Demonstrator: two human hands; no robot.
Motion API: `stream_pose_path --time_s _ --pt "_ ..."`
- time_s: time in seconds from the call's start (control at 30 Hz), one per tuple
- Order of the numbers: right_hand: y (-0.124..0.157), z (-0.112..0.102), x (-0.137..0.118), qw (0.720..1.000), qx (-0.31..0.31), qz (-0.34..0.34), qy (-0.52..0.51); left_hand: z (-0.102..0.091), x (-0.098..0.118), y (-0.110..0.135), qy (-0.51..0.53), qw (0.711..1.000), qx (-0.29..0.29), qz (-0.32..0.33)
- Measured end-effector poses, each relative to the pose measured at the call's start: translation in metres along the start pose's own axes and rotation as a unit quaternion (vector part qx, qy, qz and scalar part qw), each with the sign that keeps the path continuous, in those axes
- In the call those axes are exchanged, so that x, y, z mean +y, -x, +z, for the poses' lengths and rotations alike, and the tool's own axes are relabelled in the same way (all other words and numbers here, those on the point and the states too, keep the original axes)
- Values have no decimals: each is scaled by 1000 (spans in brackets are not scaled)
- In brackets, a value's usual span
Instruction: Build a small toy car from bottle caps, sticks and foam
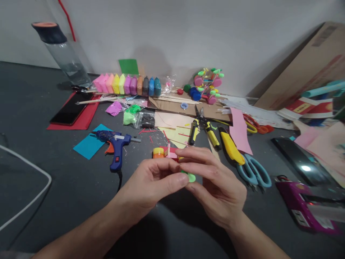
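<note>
My left hand (157,181) and my right hand (217,181) meet in the middle, above the dark table. Between the fingertips of both is a small light green piece (191,177) that looks like modelling clay. My fingers cover most of it. Just beyond the fingers is an orange and yellow cap-like piece (158,153), with a small pink upright piece (168,149) beside it. Whether these join the green piece is hidden. A blue glue gun (116,144) lies left of my hands. Yellow-black pliers (201,126), a yellow utility knife (231,145) and blue-handled scissors (254,172) lie to the right.
Packs of coloured clay (128,85) line the back beside a tilted water bottle (64,57). A small craft model (208,84) stands on cardboard near the wall. One phone (72,108) lies left, a dark glossy device (299,162) right, near a purple box (302,205). A white cable (40,172) curves at left.
</note>
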State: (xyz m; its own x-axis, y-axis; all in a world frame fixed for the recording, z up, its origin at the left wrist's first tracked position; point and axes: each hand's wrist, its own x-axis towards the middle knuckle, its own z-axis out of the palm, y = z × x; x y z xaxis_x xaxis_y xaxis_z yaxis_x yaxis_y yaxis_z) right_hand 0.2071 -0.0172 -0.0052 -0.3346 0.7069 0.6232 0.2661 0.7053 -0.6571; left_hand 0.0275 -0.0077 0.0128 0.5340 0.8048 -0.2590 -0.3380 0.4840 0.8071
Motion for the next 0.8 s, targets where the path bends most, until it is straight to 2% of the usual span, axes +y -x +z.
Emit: stream_pose_path --time_s 0.13,0.4,0.8 --pt "0 0 0 1000 -1 -8 0 -1 1 0 -22 1000 2 6" --pt "-1 -3 -1 1000 -11 -5 -25 -6 5 4 -137 990 -19 12" --pt "0 -1 0 999 15 -6 -39 -6 2 5 -85 996 -26 15"
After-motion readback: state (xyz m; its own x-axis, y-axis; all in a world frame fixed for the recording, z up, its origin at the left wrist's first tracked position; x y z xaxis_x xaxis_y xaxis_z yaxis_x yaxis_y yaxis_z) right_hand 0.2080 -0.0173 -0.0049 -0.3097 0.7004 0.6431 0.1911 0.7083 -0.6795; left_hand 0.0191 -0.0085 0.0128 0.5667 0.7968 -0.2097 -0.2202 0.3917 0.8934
